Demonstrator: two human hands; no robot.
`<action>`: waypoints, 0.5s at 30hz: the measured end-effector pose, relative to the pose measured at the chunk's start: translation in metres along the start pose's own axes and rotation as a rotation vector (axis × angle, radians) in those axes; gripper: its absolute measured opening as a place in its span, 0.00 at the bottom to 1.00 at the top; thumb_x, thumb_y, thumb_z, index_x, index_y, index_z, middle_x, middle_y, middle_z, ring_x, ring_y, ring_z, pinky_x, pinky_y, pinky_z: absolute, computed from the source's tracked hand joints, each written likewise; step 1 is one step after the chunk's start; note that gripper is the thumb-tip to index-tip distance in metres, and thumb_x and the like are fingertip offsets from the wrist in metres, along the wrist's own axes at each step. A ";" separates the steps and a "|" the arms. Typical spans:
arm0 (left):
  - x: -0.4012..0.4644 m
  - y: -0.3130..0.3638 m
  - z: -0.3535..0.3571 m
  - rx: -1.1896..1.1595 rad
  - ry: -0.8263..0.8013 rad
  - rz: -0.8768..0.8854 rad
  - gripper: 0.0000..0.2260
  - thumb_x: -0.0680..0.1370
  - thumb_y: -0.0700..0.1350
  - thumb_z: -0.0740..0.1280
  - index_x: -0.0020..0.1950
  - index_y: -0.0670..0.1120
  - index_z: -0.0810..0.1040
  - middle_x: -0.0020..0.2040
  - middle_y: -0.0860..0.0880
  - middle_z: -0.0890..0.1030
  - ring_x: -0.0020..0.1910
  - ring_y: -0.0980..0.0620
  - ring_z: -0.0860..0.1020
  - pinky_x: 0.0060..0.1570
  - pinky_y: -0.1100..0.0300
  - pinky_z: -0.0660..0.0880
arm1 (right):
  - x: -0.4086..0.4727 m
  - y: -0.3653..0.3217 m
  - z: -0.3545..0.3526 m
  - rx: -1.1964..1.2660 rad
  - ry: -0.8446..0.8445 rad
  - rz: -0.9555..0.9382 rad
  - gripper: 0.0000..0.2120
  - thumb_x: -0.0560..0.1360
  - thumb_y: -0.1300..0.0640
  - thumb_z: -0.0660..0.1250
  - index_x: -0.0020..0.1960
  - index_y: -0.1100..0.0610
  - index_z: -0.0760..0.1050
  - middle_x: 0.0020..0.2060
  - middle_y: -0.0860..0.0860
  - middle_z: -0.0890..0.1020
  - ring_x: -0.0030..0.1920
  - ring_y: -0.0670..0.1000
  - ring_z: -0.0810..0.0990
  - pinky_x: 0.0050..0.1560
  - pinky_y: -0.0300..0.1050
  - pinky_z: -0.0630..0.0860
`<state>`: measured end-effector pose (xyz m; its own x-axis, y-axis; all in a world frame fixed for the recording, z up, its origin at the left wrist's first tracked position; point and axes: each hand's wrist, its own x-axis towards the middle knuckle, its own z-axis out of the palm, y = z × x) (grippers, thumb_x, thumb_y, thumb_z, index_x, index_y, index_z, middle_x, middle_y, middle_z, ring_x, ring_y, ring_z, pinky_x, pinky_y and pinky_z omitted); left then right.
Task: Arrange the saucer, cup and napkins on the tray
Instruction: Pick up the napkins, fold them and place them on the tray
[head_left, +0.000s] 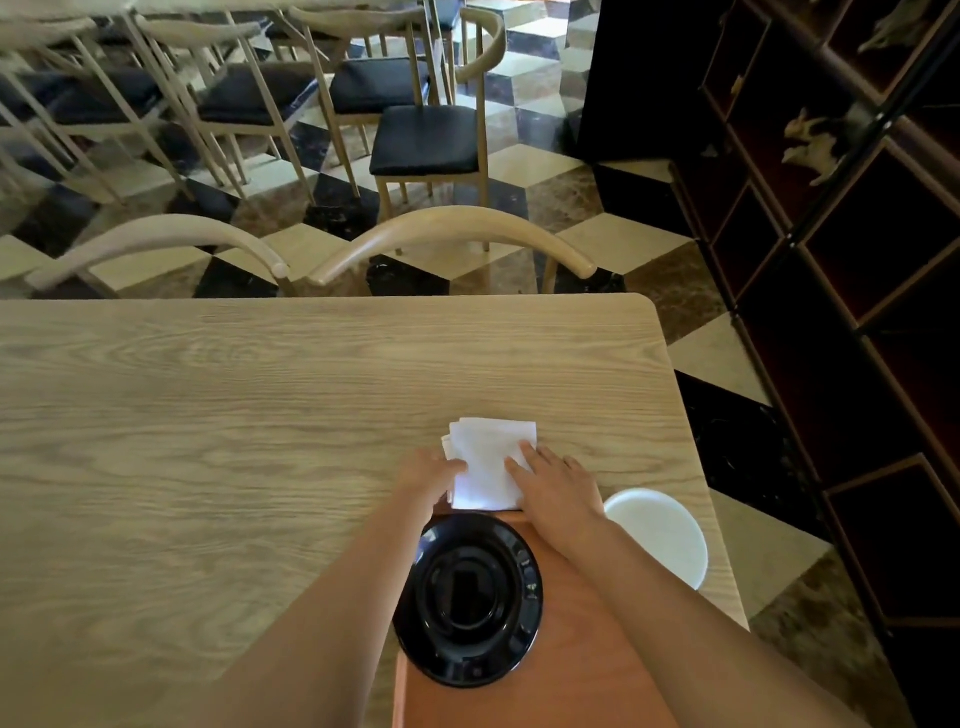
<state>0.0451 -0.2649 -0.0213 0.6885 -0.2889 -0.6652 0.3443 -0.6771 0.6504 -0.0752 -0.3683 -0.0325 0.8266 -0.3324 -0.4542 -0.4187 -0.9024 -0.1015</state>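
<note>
The left hand reaches forward, fingers curled round the left edge of the white napkins, gripping them. The stack's long axis runs away from the person, its near end over the orange tray. The right hand lies flat, fingers spread on the right edge. The black saucer sits on the tray; the white cup stands right, on the table

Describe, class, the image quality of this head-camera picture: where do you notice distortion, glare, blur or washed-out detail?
Head view: wide-angle bending curves the table edge and shelving; the black saucer carries glossy reflections on its rim; the white cup is washed out, its inside detail lost; the napkins are bright but their folds show; the far chairs look soft and streaky.
</note>
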 end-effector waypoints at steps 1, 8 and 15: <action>0.000 0.001 -0.001 -0.057 -0.017 -0.028 0.04 0.73 0.36 0.67 0.45 0.40 0.74 0.37 0.43 0.75 0.44 0.44 0.75 0.47 0.53 0.75 | 0.000 -0.001 -0.001 0.009 -0.005 -0.002 0.24 0.80 0.55 0.52 0.75 0.50 0.50 0.76 0.53 0.49 0.75 0.53 0.49 0.72 0.53 0.51; -0.036 0.016 -0.006 -0.274 -0.047 0.098 0.07 0.74 0.33 0.67 0.49 0.41 0.79 0.30 0.46 0.78 0.34 0.48 0.74 0.33 0.61 0.72 | -0.011 0.002 -0.031 0.653 0.171 0.090 0.20 0.79 0.58 0.56 0.71 0.52 0.63 0.70 0.53 0.67 0.68 0.53 0.66 0.67 0.45 0.62; -0.095 0.017 -0.029 -0.562 -0.348 0.175 0.08 0.77 0.35 0.63 0.55 0.40 0.77 0.42 0.45 0.83 0.42 0.50 0.81 0.42 0.57 0.78 | -0.049 0.006 -0.060 1.092 0.265 0.064 0.17 0.76 0.62 0.60 0.62 0.51 0.74 0.56 0.47 0.78 0.59 0.49 0.75 0.53 0.38 0.67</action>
<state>0.0041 -0.2292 0.0632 0.5512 -0.6267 -0.5507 0.5905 -0.1732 0.7882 -0.0953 -0.3745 0.0424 0.7910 -0.5347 -0.2975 -0.4611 -0.2013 -0.8642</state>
